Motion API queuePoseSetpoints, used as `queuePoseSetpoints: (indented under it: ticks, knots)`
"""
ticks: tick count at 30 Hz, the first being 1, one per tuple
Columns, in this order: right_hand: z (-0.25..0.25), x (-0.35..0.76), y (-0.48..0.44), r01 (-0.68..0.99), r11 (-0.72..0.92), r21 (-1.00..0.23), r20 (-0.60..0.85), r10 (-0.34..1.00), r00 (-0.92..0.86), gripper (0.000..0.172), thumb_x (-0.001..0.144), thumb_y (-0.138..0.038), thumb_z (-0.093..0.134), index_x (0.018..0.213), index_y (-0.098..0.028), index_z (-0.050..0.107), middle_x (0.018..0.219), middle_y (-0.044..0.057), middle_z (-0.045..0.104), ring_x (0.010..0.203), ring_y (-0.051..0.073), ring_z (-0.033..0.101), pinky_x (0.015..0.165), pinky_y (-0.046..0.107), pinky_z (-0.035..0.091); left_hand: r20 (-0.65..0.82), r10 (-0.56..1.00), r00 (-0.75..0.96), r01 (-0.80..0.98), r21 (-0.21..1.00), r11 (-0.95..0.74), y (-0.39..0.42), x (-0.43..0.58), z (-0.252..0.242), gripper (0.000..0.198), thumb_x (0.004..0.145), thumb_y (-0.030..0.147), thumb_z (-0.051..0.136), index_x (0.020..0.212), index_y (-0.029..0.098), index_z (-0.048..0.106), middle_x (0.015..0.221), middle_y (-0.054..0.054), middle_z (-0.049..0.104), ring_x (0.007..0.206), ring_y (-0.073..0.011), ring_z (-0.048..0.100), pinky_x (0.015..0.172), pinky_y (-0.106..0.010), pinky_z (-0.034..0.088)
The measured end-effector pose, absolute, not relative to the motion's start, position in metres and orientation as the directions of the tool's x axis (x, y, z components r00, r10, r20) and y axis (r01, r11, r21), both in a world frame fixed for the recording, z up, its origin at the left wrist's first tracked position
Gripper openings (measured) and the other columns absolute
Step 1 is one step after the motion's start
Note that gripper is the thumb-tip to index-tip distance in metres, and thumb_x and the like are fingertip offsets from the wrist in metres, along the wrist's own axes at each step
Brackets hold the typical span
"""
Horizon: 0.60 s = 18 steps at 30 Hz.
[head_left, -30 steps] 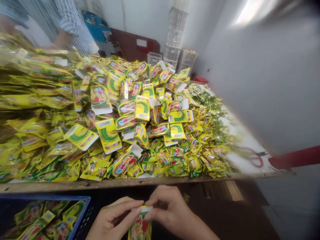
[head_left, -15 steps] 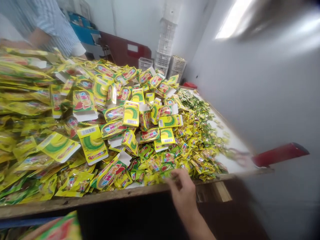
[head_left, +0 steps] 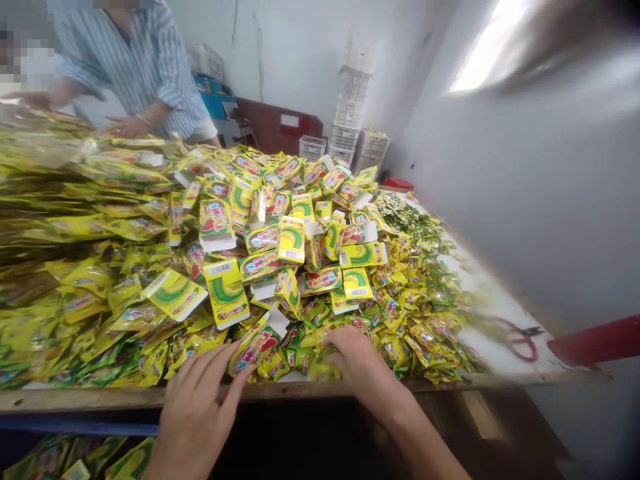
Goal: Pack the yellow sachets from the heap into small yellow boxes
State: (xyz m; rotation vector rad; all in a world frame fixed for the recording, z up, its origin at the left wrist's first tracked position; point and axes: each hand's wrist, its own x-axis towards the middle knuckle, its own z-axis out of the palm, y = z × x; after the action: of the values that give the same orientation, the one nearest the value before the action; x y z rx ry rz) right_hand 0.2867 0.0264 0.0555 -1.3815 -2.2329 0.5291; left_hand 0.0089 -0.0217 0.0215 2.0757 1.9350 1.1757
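My left hand (head_left: 197, 407) is at the table's front edge, fingers and thumb closed around the near end of a yellow-green printed carton (head_left: 257, 347). The carton's white flap stands open at its far end. To the right, my right hand (head_left: 357, 363) has its fingers curled down on small yellow-green candy packets (head_left: 325, 367), blurred under the fingertips. Just beyond both hands lie many similar cartons (head_left: 227, 290), several with open flaps, heaped on loose small packets (head_left: 417, 330).
Larger filled yellow bags (head_left: 75, 230) are piled at left. Red-handled scissors (head_left: 523, 340) and a red post (head_left: 595, 340) are at the right. A person in a striped shirt (head_left: 130, 67) works behind the pile. White crates (head_left: 345, 137) are stacked at the back. More packets (head_left: 90, 457) lie below the table.
My left hand has let go of the green-yellow packet at lower left and come up to the carton. My right hand stays at the small packets. The view has shifted left.
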Motion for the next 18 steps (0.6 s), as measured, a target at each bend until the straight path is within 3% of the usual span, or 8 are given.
queuePoseSetpoints:
  ticks: [2,4,6,8,10,13,16,18]
  knots:
    - [0.063,0.281,0.042,0.776,0.495,-0.391,0.122,0.863,-0.49,0.029,0.076,0.003,0.056,0.094,-0.019,0.062,0.089,0.004,0.064,0.086,0.02,0.058,0.073,0.027,0.042,0.476,0.88,-0.015,0.921,0.35,-0.173,-0.003,0.019,0.019,0.044,0.087,0.044,0.058,0.12,0.015,0.059,0.115,-0.016,0.066,0.109,-0.0358,0.056,0.097,-0.051,0.037]
    - [0.065,0.275,0.051,0.816,0.517,-0.258,0.089,0.854,-0.513,0.032,0.071,0.006,0.053,0.091,-0.017,0.061,0.091,0.007,0.063,0.083,0.021,0.057,0.07,0.028,0.042,0.465,0.885,0.004,0.953,0.267,-0.145,0.01,0.027,0.014,0.039,0.09,0.043,0.054,0.117,0.016,0.06,0.109,-0.015,0.069,0.103,-0.0355,0.058,0.088,-0.048,0.039]
    - [0.064,0.274,0.055,0.826,0.532,-0.187,0.087,0.846,-0.525,0.032,0.067,0.007,0.052,0.085,-0.017,0.06,0.096,0.009,0.061,0.087,0.022,0.056,0.07,0.029,0.042,0.479,0.878,-0.004,0.933,0.318,-0.17,0.013,0.029,0.013,0.03,0.091,0.04,0.052,0.108,0.019,0.064,0.102,-0.012,0.071,0.098,-0.033,0.061,0.085,-0.044,0.04]
    - [0.062,0.277,0.054,0.8,0.567,-0.196,0.12,0.823,-0.555,0.027,0.067,0.005,0.054,0.082,-0.017,0.059,0.1,0.009,0.059,0.095,0.023,0.053,0.072,0.029,0.042,0.435,0.9,-0.043,0.862,0.471,-0.186,0.007,0.026,0.016,0.026,0.091,0.041,0.053,0.104,0.021,0.063,0.1,-0.009,0.072,0.094,-0.029,0.064,0.083,-0.038,0.043]
    - [0.059,0.285,0.051,0.754,0.599,-0.271,0.164,0.8,-0.577,0.023,0.07,0.001,0.055,0.081,-0.019,0.057,0.096,0.008,0.059,0.097,0.023,0.052,0.075,0.03,0.043,0.277,0.958,-0.075,0.743,0.656,-0.131,-0.003,0.023,0.021,0.027,0.09,0.045,0.054,0.105,0.023,0.06,0.1,-0.005,0.073,0.09,-0.0249,0.067,0.078,-0.031,0.047]
    - [0.056,0.294,0.046,0.648,0.476,-0.594,0.264,0.877,-0.402,0.018,0.077,-0.007,0.058,0.09,-0.019,0.057,0.089,0.004,0.059,0.088,0.02,0.054,0.075,0.03,0.045,0.045,0.998,-0.049,0.58,0.814,-0.008,-0.016,0.029,0.027,0.027,0.088,0.048,0.057,0.104,0.026,0.059,0.1,-0.001,0.073,0.09,-0.0222,0.069,0.075,-0.025,0.049]
    - [0.054,0.285,0.042,0.29,0.239,-0.927,0.206,0.968,-0.141,0.024,0.084,-0.02,0.059,0.107,-0.02,0.054,0.099,0.004,0.059,0.084,0.018,0.058,0.068,0.027,0.048,-0.042,0.999,0.013,0.432,0.901,0.032,-0.023,0.045,0.028,0.025,0.087,0.046,0.058,0.101,0.025,0.06,0.101,-0.002,0.073,0.095,-0.0228,0.068,0.079,-0.025,0.049]
    - [0.054,0.271,0.036,0.117,0.151,-0.982,0.137,0.983,-0.124,0.019,0.086,-0.024,0.058,0.104,-0.02,0.056,0.097,0.004,0.057,0.078,0.017,0.059,0.061,0.025,0.048,-0.097,0.993,0.067,0.305,0.95,0.072,-0.026,0.056,0.027,0.026,0.087,0.046,0.058,0.1,0.024,0.062,0.101,-0.002,0.073,0.096,-0.0235,0.068,0.081,-0.026,0.05]
